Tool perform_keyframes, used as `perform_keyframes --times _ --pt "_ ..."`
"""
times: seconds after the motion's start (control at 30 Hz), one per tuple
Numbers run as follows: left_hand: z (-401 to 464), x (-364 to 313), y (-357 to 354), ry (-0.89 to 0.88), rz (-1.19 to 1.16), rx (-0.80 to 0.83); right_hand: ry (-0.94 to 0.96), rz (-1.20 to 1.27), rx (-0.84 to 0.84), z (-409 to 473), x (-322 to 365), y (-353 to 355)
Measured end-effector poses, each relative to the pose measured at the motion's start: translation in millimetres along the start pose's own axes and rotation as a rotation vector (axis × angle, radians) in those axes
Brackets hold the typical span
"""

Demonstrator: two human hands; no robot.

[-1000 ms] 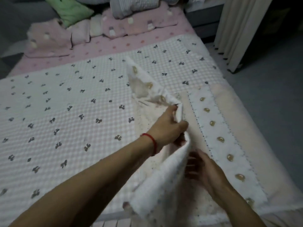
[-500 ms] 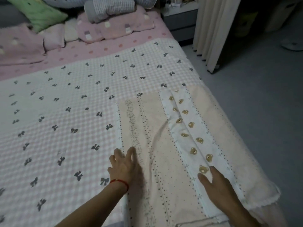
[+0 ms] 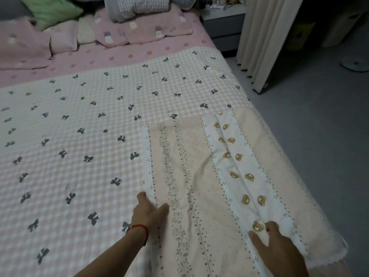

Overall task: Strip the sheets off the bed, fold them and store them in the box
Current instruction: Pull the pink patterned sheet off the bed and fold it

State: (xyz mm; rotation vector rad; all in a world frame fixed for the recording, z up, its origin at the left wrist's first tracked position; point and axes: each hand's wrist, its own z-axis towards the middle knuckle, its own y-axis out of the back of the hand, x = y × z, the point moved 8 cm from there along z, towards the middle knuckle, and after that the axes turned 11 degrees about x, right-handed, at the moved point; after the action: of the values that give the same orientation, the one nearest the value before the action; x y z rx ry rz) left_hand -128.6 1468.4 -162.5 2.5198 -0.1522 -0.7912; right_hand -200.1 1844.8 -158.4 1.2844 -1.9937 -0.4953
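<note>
A peach sheet (image 3: 201,176) with leaf, dot and bear stripes lies folded flat on the bed's near right corner. It rests on a checked sheet (image 3: 79,148) printed with dark bows, which covers most of the bed. My left hand (image 3: 148,213), a red band on its wrist, presses flat on the peach sheet's left edge. My right hand (image 3: 277,244) presses with straight fingers on the white bear stripe near the sheet's front. No box is in view.
Pink pillows (image 3: 139,31), a green pillow (image 3: 54,12) and a striped one are piled at the head on a pink dotted sheet (image 3: 123,56). A cream curtain (image 3: 265,39) hangs at the right, beside grey floor (image 3: 319,136) and a nightstand (image 3: 223,23).
A second ago both hands held the peach sheet's folded edge up; they have laid it down flat. Since half a second ago the hands have stayed flat on the sheet.
</note>
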Motion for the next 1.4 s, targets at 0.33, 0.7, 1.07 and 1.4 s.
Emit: perform_keyframes --times 0.33,0.7,1.07,1.4 --pt "-20.7 49.2 -27.7 -0.109 -0.337 0.317 0.376 -0.558 -0.176 0.0 84.5 -64.5" --pt "-69.8 92.6 -57.1 -0.030 -0.229 0.344 0.337 -0.596 -0.070 -1.2 45.5 -81.5" --pt "-8.1 -26.7 3.6 -0.059 -0.478 0.393 0.422 -0.474 -0.011 2.9 40.6 -82.4" --pt "-85.8 -210.0 -41.2 -0.474 -0.458 0.364 0.327 0.555 0.452 16.4 15.2 -12.6"
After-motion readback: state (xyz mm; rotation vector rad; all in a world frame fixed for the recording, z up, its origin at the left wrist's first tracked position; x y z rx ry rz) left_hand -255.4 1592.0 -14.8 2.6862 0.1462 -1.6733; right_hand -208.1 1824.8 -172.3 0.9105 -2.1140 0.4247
